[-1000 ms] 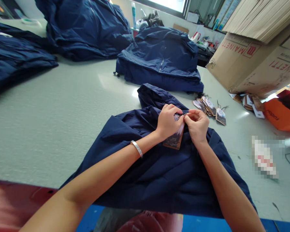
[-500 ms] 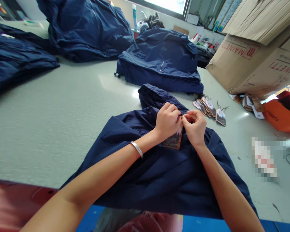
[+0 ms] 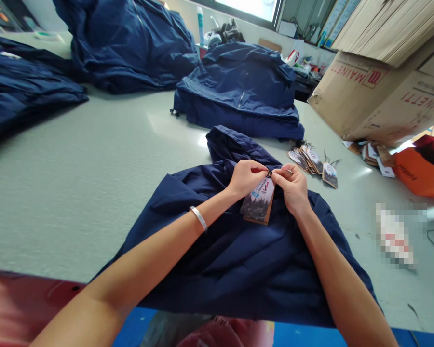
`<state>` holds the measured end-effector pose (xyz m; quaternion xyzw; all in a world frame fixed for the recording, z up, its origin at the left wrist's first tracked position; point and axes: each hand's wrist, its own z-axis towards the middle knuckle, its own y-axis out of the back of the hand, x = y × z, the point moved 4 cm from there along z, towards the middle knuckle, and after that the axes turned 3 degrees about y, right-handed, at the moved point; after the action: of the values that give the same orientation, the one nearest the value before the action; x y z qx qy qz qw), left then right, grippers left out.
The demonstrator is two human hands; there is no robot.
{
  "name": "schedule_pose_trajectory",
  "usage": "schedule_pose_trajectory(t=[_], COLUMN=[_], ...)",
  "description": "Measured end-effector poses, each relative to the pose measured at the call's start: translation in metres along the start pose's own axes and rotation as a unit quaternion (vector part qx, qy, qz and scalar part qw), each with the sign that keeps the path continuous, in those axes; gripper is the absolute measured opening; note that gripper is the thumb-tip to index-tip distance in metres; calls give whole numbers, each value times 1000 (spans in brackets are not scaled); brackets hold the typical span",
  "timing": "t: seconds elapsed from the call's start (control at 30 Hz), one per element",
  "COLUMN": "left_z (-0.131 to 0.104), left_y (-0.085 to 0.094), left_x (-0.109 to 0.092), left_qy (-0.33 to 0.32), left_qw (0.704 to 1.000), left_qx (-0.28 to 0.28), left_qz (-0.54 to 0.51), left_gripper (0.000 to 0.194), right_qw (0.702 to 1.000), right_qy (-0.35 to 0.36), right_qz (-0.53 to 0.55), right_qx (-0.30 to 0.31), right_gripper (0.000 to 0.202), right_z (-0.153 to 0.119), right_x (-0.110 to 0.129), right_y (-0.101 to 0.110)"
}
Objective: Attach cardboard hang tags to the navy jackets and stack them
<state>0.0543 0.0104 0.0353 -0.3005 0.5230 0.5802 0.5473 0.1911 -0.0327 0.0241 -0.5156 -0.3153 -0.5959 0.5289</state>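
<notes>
A navy jacket (image 3: 238, 270) lies spread on the table right in front of me, its hood or collar end pointing away. Over it, my left hand (image 3: 246, 178) pinches a black hang tag string (image 3: 269, 173) between thumb and finger. My right hand (image 3: 292, 187) pinches the same string from the other side, and the fingertips of both hands nearly meet. Below them a printed hang tag (image 3: 258, 200), white above and dark with a tree pattern below, rests on the fabric with a brown card edge behind it. What the string passes through is hidden by my fingers.
Loose hang tags (image 3: 307, 158) lie in a pile to the right, with a single tag (image 3: 330, 174) beside them. Folded navy jackets (image 3: 238, 91) stand behind. Cardboard boxes (image 3: 369, 91) and an orange bag (image 3: 423, 171) occupy the right side.
My left hand has turned and shifted slightly left, its fingers less curled over, so the tag's white printed face now shows. My right hand stays nearly in place at the string.
</notes>
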Motion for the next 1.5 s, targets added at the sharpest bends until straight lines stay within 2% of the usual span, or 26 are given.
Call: schedule_pose_trajectory(t=[0.17, 0.27, 0.4, 0.63, 1.03, 1.17, 1.37, 1.5], left_z=[-8, -14, -18, -14, -11, -10, -8, -8], left_y=[4, 6, 4, 3, 1, 1, 4, 3], left_x=[-9, -16, -19, -9, -8, -9, -9, -11], left_qy=[-118, -162, -198, -171, -152, -162, -167, -187], left_qw=[988, 977, 968, 973, 982, 980, 978, 975], left_qx=[-96, -118, -114, -112, -86, -87, -100, -86], left_qz=[40, 71, 103, 107, 73, 79, 71, 79], left_gripper=[19, 20, 17, 17, 5, 7, 8, 9], right_qw=[1000, 999, 999, 998, 997, 996, 995, 990], right_qy=[-4, 0, 6, 10, 38, 43, 38, 57], right_qz=[9, -5, -17, -34, -53, -74, -97, -126], right_qx=[-28, -42, -51, -55, -36, -33, -7, -14], right_gripper=[38, 39, 41, 40, 38, 34, 41, 41], right_z=[1, 0, 0, 0, -3, -4, -5, -5], right_x=[-2, -1, -1, -3, 4, 3, 2, 4], right_y=[2, 3, 3, 5, -1, -4, -8, -7])
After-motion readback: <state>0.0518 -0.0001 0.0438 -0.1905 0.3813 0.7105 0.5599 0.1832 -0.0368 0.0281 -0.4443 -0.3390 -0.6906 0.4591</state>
